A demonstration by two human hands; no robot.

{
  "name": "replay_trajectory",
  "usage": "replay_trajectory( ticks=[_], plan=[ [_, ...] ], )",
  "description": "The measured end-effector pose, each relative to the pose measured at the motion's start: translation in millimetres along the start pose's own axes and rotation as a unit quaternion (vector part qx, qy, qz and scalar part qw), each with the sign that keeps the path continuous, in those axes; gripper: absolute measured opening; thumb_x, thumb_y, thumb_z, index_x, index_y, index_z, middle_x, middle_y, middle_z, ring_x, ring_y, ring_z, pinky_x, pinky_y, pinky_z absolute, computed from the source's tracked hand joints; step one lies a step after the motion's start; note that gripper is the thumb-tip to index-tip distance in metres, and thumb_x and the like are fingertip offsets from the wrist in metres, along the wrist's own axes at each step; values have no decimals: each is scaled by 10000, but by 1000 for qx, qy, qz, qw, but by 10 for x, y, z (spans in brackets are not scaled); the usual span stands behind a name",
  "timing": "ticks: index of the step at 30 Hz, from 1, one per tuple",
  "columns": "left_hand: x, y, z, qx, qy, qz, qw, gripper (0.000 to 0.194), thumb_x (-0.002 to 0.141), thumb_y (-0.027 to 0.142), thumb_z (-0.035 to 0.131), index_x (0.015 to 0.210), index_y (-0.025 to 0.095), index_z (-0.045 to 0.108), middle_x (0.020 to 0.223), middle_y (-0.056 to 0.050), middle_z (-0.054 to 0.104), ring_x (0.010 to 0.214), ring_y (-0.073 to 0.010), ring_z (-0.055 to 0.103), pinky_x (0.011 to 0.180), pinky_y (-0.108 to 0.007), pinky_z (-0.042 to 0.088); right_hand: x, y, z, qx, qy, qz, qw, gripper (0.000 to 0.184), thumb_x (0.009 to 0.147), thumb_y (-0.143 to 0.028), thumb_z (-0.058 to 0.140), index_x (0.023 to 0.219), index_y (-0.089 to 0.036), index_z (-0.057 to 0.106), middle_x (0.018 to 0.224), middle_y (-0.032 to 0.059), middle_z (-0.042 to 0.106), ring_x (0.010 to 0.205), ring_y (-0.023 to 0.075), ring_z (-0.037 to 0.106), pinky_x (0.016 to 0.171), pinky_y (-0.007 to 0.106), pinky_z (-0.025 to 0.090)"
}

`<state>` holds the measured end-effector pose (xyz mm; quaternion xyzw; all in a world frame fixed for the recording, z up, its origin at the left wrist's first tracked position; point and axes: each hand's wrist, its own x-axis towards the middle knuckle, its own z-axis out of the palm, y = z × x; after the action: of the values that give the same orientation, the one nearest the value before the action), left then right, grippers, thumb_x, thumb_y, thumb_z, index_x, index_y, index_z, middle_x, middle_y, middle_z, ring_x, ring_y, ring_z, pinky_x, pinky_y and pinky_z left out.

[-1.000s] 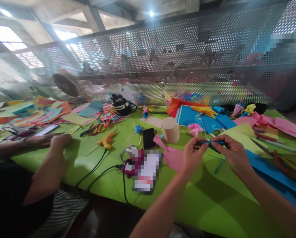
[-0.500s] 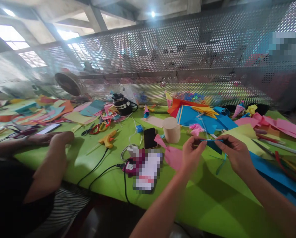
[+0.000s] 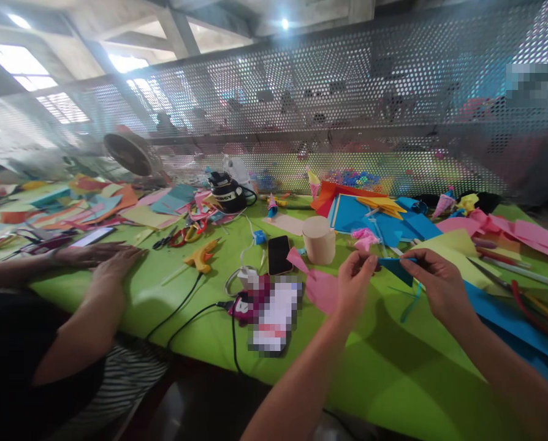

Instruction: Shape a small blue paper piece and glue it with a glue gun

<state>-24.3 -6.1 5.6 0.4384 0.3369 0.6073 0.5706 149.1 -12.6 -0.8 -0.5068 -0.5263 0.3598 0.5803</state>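
Both my hands are raised over the green table and pinch a small piece of blue paper between them. My left hand grips its left end with closed fingertips. Its right end sits in the pinched thumb and fingers of my right hand. A thin teal strip hangs below the paper. A pink paper cutout lies on the table just left of my left hand.
A co-worker's arms rest on the table at left. Nearby lie a black phone, a cardboard cylinder, a yellow glue gun, scissors, cables and many coloured paper sheets. A perforated metal screen backs the table.
My hands have shifted slightly apart, and the blue paper now shows as a wider folded piece. The co-worker's near hand has opened flat on the table.
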Motion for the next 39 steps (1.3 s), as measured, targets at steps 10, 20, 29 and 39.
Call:
replay_trajectory(
  ticks=[10,20,29,39],
  plan=[
    [25,-6,-2,13,13,9,1000,309,786,432,778,782,166,621,742,2,592,697,-112,538,675,-244,421,-20,-103,38,35,10,26,999,236,732,-476,858,845,-295,756,768,17,666,722,193,561,620,316,462],
    [28,-14,-16,10,-6,-2,1000,340,832,482,745,833,170,611,757,3,600,709,-117,574,676,-244,444,9,-58,21,35,14,10,999,207,744,-430,858,849,-274,770,772,-2,666,731,168,548,644,295,428],
    [45,-51,-16,55,-16,12,998,277,777,386,811,822,153,667,717,12,611,659,-90,528,621,-219,405,-13,-30,33,51,-17,29,998,205,777,-442,839,901,-295,768,843,1,681,771,180,580,686,306,454],
    [199,-287,-203,-75,98,-120,985,351,707,411,851,853,159,655,783,4,632,657,-99,623,620,-222,481,214,304,-8,134,-43,159,977,431,855,-659,635,939,-259,770,875,54,733,745,194,628,636,315,488]
  ],
)
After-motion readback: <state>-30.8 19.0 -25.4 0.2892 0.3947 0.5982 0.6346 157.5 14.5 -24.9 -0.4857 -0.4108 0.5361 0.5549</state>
